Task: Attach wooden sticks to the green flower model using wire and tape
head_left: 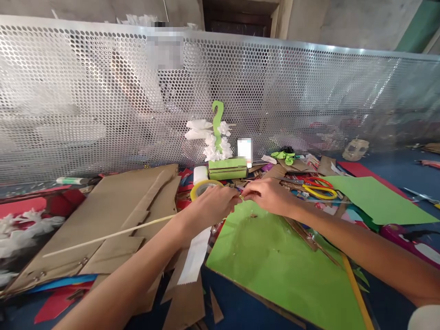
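My left hand [220,201] is closed, with a long thin pale stick [110,236] running out from under it to the left. Close against it, my right hand [266,195] pinches at the line of the stick's end; a tiny yellow-green bit shows there, too small to name. Both hands hover over the far edge of a green-covered board [275,261]. Just behind them stands a green paper-covered block [227,168] with a curled green paper stem [217,121] and white crumpled paper flowers [225,149]. A yellow tape roll [197,189] lies beside my left hand.
Cardboard sheets [137,197] cover the left side. Yellow-handled scissors [319,191], green paper [381,197], a magenta tool [409,243] and many scraps lie to the right. A perforated metal panel [292,101] rises along the back. A white paper strip [195,256] lies near my left forearm.
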`<state>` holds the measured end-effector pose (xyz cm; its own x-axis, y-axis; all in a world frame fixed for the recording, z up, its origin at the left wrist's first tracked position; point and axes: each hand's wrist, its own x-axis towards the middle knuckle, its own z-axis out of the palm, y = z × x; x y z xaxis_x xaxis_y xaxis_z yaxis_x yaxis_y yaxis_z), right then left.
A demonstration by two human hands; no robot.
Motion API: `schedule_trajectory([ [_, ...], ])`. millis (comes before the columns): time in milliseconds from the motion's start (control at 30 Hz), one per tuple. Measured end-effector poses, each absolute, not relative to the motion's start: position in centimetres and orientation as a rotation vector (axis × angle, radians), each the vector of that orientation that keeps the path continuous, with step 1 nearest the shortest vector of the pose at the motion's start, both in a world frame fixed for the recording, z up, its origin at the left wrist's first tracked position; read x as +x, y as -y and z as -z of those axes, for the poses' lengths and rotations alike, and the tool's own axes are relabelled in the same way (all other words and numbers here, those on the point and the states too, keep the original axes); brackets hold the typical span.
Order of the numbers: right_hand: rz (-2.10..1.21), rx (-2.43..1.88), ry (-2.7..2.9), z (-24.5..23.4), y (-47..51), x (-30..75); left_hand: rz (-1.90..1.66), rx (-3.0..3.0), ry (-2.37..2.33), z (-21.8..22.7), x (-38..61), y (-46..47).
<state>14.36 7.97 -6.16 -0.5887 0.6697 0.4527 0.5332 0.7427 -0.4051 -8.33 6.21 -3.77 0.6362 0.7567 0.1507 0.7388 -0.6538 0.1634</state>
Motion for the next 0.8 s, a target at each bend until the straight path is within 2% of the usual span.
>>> schedule_trajectory([
  [100,-0.186,-0.88,2.353,6.3,-7.7,14.1,-0.335,2.678,-1.34,3.2,-8.0,-6.0],
  [200,-0.267,-0.975,2.302,5.9,-7.4,13.9,-0.361,2.635,-1.418,2.8,-7.7,-5.8],
  [400,-0.987,-1.047,2.033,5.2,-8.2,13.9,-0.501,2.557,-1.503,3.1,-7.5,-5.8],
  [500,-1.184,-0.991,1.875,5.8,-8.9,14.0,-0.599,2.498,-1.513,3.1,-7.6,-5.8],
  [800,-1.173,-0.897,1.89,5.8,-8.7,14.1,-0.679,2.434,-1.482,3.1,-7.8,-5.6],
])
